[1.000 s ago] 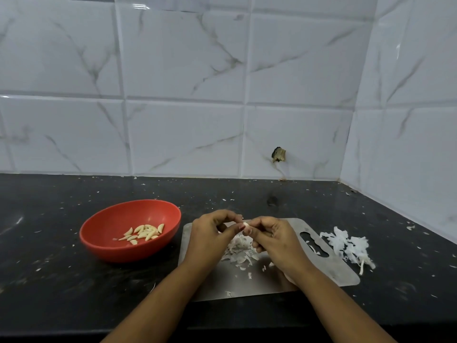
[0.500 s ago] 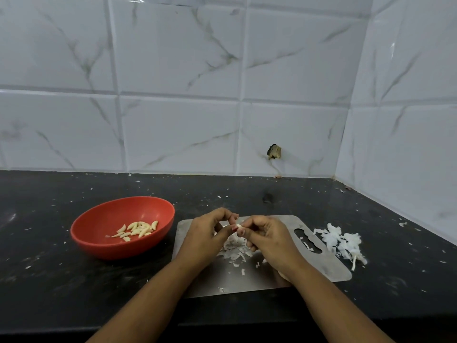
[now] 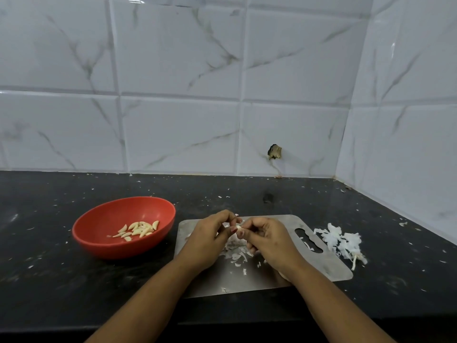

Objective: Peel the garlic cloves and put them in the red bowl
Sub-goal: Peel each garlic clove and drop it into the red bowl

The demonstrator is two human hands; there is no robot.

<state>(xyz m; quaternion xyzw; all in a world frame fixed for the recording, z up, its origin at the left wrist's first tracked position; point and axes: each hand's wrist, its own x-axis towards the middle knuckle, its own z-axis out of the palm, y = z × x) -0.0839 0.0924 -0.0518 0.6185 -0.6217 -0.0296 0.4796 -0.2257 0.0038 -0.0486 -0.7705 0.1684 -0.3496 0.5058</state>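
Garlic clove (image 3: 238, 227) is sitting pinched at the centre of the frame, just above the steel board (image 3: 284, 273). The fingers (image 3: 226, 217) of the left hand (image 3: 210, 240) and right hand (image 3: 268, 240) are curling tightly round it. Peeling looks underway. Next it is needing its remaining skin stripped, then carrying left to the red bowl (image 3: 99, 243), where peeled cloves (image 3: 138, 230) are lying.

The left forearm (image 3: 153, 300) and right forearm (image 3: 329, 305), low in the frame, are bare down to its bottom edge. The left hand (image 3: 210, 240) and right hand (image 3: 268, 240) are bare too; two nails (image 3: 240, 234) look tinted red.
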